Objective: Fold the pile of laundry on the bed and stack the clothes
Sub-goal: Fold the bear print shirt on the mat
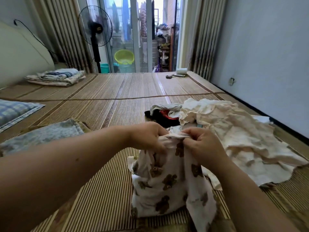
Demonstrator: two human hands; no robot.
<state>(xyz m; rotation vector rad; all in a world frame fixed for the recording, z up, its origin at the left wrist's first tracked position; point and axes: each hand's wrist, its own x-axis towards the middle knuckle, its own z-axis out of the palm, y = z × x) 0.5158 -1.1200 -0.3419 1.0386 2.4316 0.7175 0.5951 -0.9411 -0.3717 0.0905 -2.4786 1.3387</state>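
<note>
the left hand (147,136) and right hand (203,143) sat close together, fingers of both curled tight and pinching the bunched top edge of a white bear-print garment (168,181). the thumbs and fingertips were nearly touching across the gathered cloth. the garment hung down from that grip, its lower part resting crumpled on the bamboo mat (103,101) that covered the bed, right in front of the person.

just beside the right hand, a rumpled cream pile (234,131) of unfolded laundry spread across the mat toward the wall. at its far left edge lay a pale grey piece (165,107) over some black and red clothes (165,115). left of the forearm lay a blue-grey quilted cloth (45,136), and beyond it a blue plaid pillow (15,111). a folded stack (56,77) sat well apart at the far left corner of the bed.

past the bed, by the glass door, a yellow-green basin (124,56) rested on top of a white lattice basket (125,68), with a teal bucket (106,67) beside them near a standing fan (96,27). what these containers held could not be made out.
</note>
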